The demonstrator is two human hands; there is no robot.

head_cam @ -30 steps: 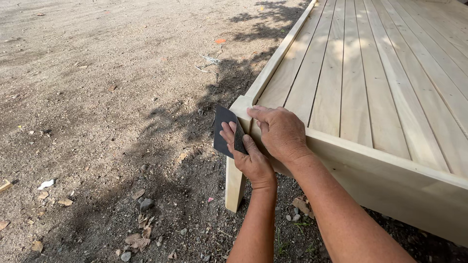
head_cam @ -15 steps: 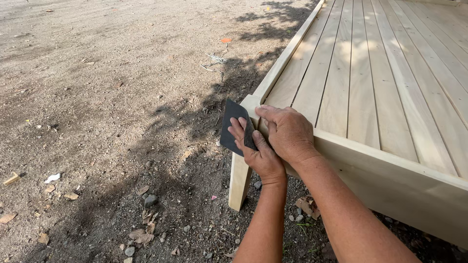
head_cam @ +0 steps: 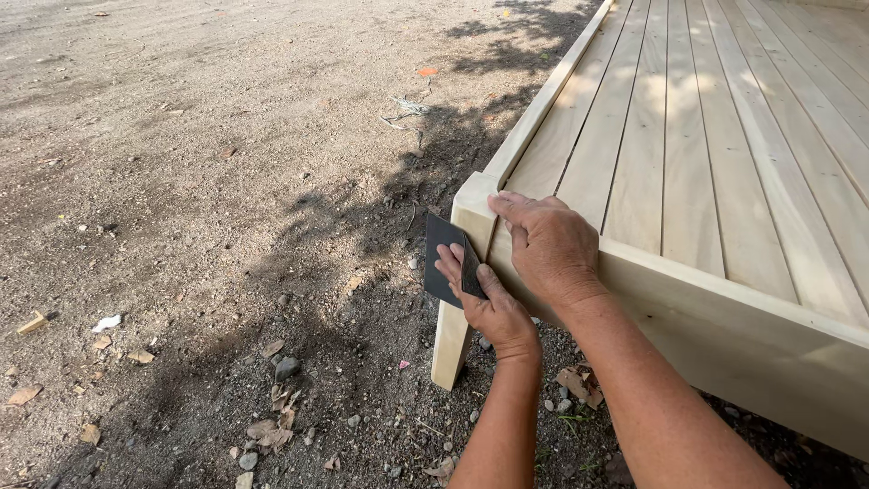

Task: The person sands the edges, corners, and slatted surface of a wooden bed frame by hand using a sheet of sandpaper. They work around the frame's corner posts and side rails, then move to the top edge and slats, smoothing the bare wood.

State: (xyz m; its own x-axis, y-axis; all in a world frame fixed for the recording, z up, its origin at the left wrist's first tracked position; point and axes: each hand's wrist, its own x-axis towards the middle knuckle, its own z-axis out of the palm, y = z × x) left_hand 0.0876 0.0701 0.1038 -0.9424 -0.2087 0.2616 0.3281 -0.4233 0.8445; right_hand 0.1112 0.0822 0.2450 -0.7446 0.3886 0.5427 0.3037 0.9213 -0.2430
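Head view: the left hand (head_cam: pixel 489 303) grips a dark, folded sheet of sandpaper (head_cam: pixel 445 260) between thumb and fingers and presses it against the outer face of the pale, unfinished wooden corner post (head_cam: pixel 457 308) of a low slatted wooden platform (head_cam: pixel 715 154). The sandpaper lies on the upper part of the post, just below its top end. The right hand (head_cam: pixel 546 246) holds nothing; it rests flat over the corner where the post meets the front rail (head_cam: pixel 724 317), fingers curled over the top edge, apparently as a brace.

Progress, as a judgement: the platform appears fully assembled, with slats seated and rails joined. The visible wood looks bare and uniformly pale, with no coating. The work in hand is smoothing at this corner. The lower part of the post, down to the gravel and dirt ground (head_cam: pixel 199 181), is not under the paper at this moment. Whether the other edges and corners have been treated cannot be told from surface appearance.

Small wood offcuts (head_cam: pixel 33 323) and dry leaves (head_cam: pixel 272 426) lie on the ground, well apart from the post.
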